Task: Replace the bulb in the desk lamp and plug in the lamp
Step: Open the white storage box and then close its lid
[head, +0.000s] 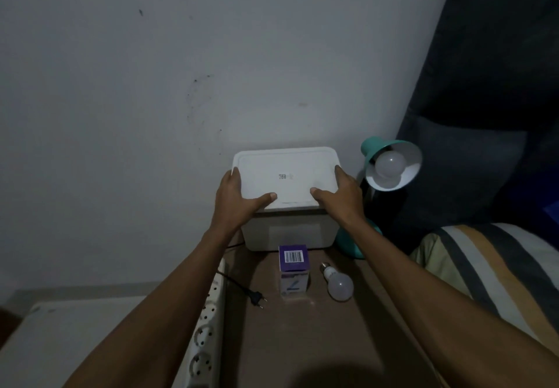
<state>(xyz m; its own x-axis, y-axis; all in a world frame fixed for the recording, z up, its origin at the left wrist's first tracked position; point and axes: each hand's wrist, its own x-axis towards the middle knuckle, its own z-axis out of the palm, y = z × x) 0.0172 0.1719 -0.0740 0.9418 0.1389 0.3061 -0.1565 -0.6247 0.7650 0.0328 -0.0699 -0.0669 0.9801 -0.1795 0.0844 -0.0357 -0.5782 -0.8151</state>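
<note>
A teal desk lamp [370, 148] stands at the right, its shade tilted toward me with a white bulb [390, 163] screwed in. On the brown table [302, 336] lie a loose white bulb [340, 286], a purple and white bulb carton [294, 269] and the lamp's black plug [258, 298], unplugged. A white power strip [208, 327] runs along the table's left edge. My left hand [237, 198] and my right hand [340, 195] grip the two sides of the white lid [286, 173] of a white storage box [287, 233] by the wall.
The wall stands right behind the box. A striped cushion or mattress [484, 266] and dark fabric [484, 115] fill the right side. A pale surface [75, 336] lies to the left of the power strip.
</note>
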